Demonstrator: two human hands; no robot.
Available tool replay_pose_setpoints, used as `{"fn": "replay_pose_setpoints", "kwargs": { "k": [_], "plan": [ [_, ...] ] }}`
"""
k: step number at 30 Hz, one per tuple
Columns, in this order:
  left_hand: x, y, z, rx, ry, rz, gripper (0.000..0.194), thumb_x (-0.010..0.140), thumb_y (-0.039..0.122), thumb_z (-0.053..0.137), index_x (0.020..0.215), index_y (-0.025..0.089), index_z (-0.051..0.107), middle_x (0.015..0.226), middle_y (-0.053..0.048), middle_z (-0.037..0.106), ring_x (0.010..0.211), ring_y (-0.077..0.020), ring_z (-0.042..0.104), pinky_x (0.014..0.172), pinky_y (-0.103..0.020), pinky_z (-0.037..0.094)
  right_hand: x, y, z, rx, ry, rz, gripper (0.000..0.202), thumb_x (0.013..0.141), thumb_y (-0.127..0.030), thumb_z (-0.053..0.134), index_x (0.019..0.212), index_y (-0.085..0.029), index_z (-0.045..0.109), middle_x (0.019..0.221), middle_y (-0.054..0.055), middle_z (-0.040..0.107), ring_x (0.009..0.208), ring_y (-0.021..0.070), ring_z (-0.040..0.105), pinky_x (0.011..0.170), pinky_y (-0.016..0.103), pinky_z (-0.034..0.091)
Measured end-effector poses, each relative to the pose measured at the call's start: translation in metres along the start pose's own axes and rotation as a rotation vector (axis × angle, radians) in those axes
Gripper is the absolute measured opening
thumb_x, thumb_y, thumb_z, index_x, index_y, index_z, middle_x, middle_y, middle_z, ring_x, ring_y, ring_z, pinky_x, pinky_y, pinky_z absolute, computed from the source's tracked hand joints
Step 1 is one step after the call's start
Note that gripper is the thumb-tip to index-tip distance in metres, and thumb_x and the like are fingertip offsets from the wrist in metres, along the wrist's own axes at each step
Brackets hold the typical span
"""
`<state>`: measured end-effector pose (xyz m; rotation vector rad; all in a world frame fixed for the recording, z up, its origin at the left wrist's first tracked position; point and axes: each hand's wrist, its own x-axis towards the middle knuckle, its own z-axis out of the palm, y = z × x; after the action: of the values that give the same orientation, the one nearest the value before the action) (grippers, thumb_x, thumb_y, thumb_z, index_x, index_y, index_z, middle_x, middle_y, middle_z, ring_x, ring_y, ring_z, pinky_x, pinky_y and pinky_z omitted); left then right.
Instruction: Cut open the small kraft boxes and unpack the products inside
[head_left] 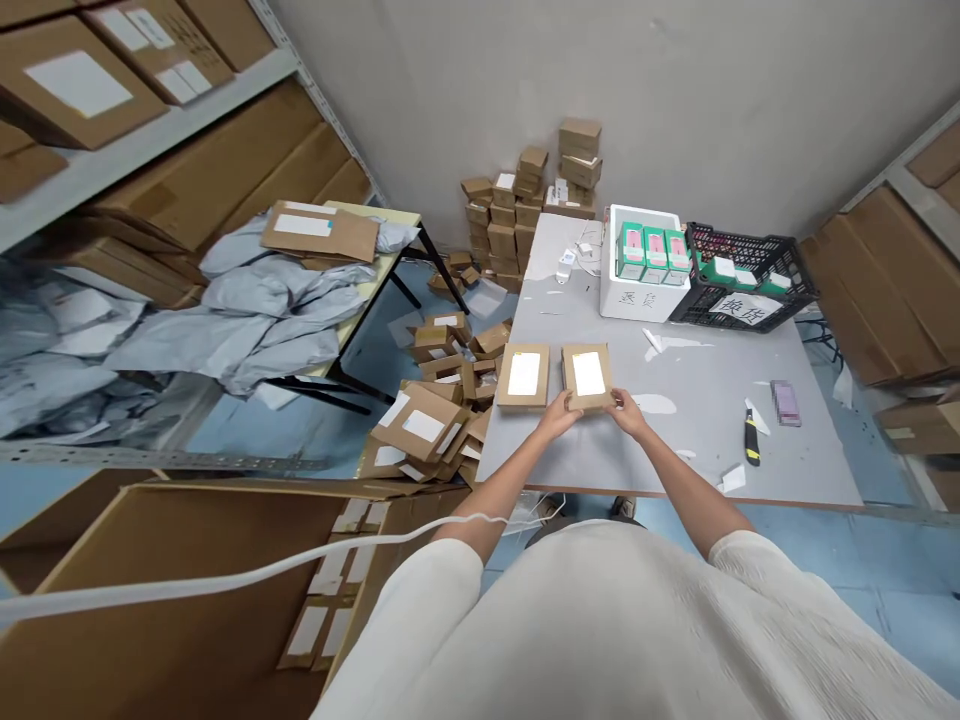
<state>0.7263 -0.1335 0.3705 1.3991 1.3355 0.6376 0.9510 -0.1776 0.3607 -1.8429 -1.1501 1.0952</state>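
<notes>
Between my two hands is a small brown cardboard box (589,397) with a white label on top, at the near left part of the grey table (705,400). My left hand (559,415) grips its near left corner, and my right hand (626,412) grips the near right corner. The fingers of both hands are partly hidden by the box. Just left of it lies a similar labelled cardboard box (523,398), apart from it and untouched. Whether the held box is slightly lifted or rests on the table, I cannot tell.
A white foam box (643,303) and a black crate (806,290), both with green cartons, stand at the back. A utility knife (751,440) and a phone (786,403) lie right. Opened boxes (421,425) pile up left of the table. A white cable (300,562) crosses at left.
</notes>
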Motion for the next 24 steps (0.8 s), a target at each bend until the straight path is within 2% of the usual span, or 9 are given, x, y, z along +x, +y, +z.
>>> {"fn": "replay_pose_setpoints", "kwargs": {
  "k": [5,11,16,20,24],
  "plan": [
    [-0.011,0.020,0.035,-0.007,-0.090,-0.081,0.073,0.079,0.017,0.085,0.149,0.017,0.062,0.146,-0.017,0.070,0.131,-0.0305,0.070,0.115,-0.043,0.053,-0.017,0.020,-0.037,0.023,0.047,0.022,0.061,0.080,-0.032,0.072,0.140,-0.024,0.063,0.145,0.013,0.071,0.119,0.0278,0.075,0.107,0.046,0.061],
    [-0.020,0.046,0.082,-0.014,-0.147,-0.059,0.068,0.082,0.016,0.080,0.148,0.018,0.063,0.151,-0.017,0.067,0.137,-0.0305,0.065,0.117,-0.043,0.052,-0.029,0.047,-0.088,0.007,0.120,0.010,0.057,0.082,-0.036,0.071,0.137,-0.024,0.065,0.131,0.011,0.075,0.106,0.0263,0.076,0.096,0.043,0.065],
    [-0.020,0.064,0.130,-0.014,-0.154,-0.050,0.064,0.083,0.015,0.077,0.146,0.017,0.064,0.150,-0.017,0.068,0.137,-0.0304,0.066,0.117,-0.043,0.052,-0.028,0.074,-0.133,0.003,0.174,0.001,0.057,0.079,-0.039,0.072,0.134,-0.024,0.066,0.126,0.010,0.075,0.102,0.0257,0.075,0.094,0.043,0.065],
    [-0.022,0.071,0.170,-0.024,-0.159,-0.043,0.062,0.081,0.014,0.078,0.142,0.018,0.066,0.148,-0.017,0.069,0.130,-0.0288,0.069,0.115,-0.044,0.054,-0.027,0.100,-0.163,-0.016,0.222,0.056,0.060,0.078,-0.038,0.072,0.135,-0.021,0.066,0.128,0.013,0.073,0.104,0.0267,0.075,0.098,0.045,0.063],
    [-0.026,0.069,0.202,-0.012,-0.173,-0.034,0.057,0.081,0.013,0.079,0.138,0.019,0.069,0.147,-0.015,0.070,0.127,-0.0281,0.071,0.115,-0.045,0.055,-0.028,0.125,-0.185,-0.059,0.219,0.081,0.061,0.079,-0.036,0.070,0.138,-0.019,0.064,0.130,0.013,0.070,0.108,0.0260,0.074,0.101,0.044,0.062]
  ]
}}
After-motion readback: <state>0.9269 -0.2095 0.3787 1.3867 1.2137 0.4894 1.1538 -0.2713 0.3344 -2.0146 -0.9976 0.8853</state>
